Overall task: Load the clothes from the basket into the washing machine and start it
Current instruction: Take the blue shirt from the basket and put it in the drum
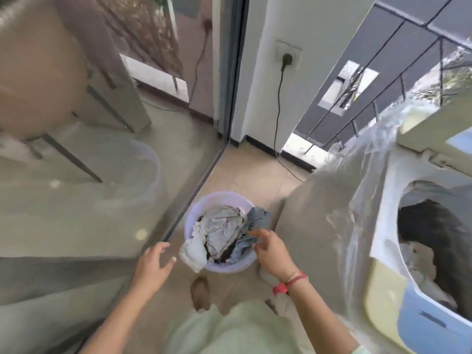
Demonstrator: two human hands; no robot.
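1. Basket [217,195] sits on the floor tiles straight ahead of the person, against the glass door [102,200]. It's full: grey-white garment [222,226] on top, blue garment [258,217] at the right rim, white piece [194,254] hanging over the near-left rim.
2. Right hand [270,251] is over the basket's near-right rim, fingers half curled and aimed left at the blue garment. Fingertips are at the fabric. Can't tell whether they've got a pinch on it or are only touching.
3. Left hand [155,264] is fingers spread, holding nothing, just beside the basket's left side and off the rim.
4. Key relation: the blue garment lies directly under and just beyond the right fingertips. The right hand is clearly nearer, and it's also on the machine side.
5. Washing machine [383,226] is to the right, drum opening [434,233] uncovered with some laundry inside, plastic cover [370,162] draped over its top.
6. My read: loading is partway, next is grab, lift, swing right into the drum.
7. The pile is a crumple with no useful long axis. Risk is dragging a tangled neighbour over the rim.
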